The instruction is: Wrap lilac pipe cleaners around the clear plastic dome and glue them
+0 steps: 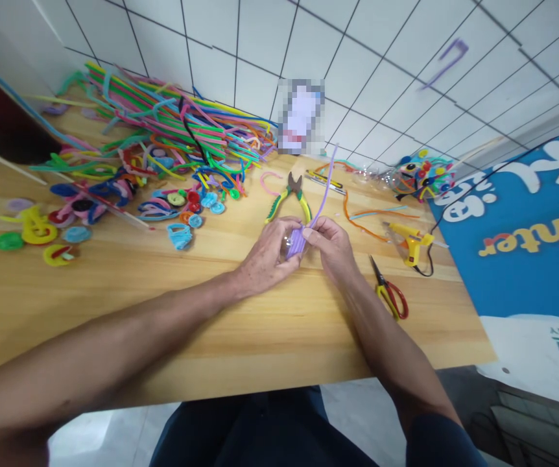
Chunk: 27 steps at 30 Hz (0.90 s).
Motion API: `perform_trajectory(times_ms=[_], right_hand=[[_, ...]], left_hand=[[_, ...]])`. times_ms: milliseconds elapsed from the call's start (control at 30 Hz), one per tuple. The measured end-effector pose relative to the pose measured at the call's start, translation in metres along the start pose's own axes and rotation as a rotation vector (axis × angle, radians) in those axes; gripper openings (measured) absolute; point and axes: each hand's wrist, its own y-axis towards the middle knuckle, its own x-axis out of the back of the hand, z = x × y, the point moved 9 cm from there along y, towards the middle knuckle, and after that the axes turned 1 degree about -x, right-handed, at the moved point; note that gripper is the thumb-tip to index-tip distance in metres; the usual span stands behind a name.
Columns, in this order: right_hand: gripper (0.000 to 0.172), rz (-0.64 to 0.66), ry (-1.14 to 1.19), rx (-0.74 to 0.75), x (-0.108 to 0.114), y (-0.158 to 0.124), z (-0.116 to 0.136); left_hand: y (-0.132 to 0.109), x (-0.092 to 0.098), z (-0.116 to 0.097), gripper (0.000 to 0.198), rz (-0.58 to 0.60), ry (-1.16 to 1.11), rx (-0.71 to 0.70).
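Near the middle of the table, my left hand [272, 256] is closed around a small clear, shiny object wrapped with purple pipe cleaner [297, 242]; its exact shape is partly hidden by my fingers. My right hand [331, 243] pinches the same purple strand beside it, thumb and fingers together. The strand's loose end [330, 178] sticks up past my right fingers. Just beyond my hands lie pliers with green and yellow handles [292, 194], jaws pointing away. To the right of my right forearm rest scissors with red and yellow handles [391, 295].
A heap of colourful pipe cleaners [157, 117] fills the back left, with small coiled pieces [179, 237] before it. A phone [301, 117] leans on the tiled wall. A yellow glue gun [412, 243], a utility knife [325, 180] and orange strands [364, 227] lie to the right.
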Motion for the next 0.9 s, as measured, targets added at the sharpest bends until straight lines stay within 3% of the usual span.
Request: perform_trajectory(times_ms=[600, 900], right_hand=[[0.036, -0.06, 0.05, 0.019, 0.001, -0.003, 0.0], [0.036, -0.067, 0.177, -0.043, 0.0, -0.002, -0.01]], left_hand=[[0.0, 0.0, 0.002, 0.055, -0.012, -0.018, -0.018], [0.001, 0.001, 0.0, 0.054, -0.013, -0.037, -0.02]])
